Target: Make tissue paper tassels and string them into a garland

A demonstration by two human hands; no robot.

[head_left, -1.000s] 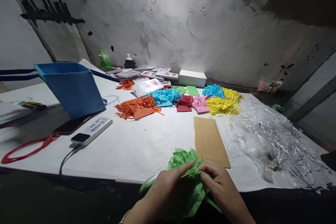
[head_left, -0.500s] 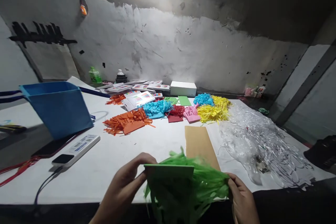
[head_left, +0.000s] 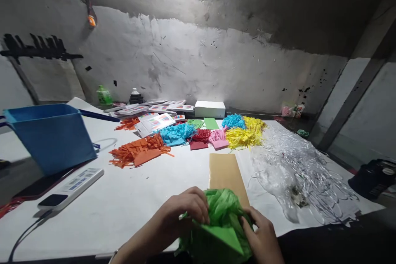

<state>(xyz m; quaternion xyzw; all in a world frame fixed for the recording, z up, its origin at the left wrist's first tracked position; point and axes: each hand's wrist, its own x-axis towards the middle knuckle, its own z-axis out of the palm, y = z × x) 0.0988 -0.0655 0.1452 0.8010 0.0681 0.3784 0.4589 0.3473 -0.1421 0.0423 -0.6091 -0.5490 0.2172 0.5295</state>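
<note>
A bundle of green tissue strips with a flat green panel (head_left: 221,241) is held low in front of me, at the table's front edge. My left hand (head_left: 185,210) has its fingers curled over the bundle's left and top side. At the right side, my right hand (head_left: 261,231) grips the strips between thumb and fingers. A brown cardboard piece (head_left: 227,173) lies just behind the bundle, partly covered by it. Fringed bundles in orange (head_left: 139,150), blue (head_left: 176,132), dark red (head_left: 199,138), pink (head_left: 219,138) and yellow (head_left: 246,135) rest farther back.
A blue bin (head_left: 51,138) and a white device with a cable (head_left: 71,189) are at the left. Clear plastic and white strings (head_left: 297,169) spread over the right. Printed white packets (head_left: 154,123) and a white box (head_left: 209,109) lie near the wall.
My left hand has moved right and onto the top of the bundle. My right hand has moved left, closer to it. The spread strips are now bunched together, and the view has shifted.
</note>
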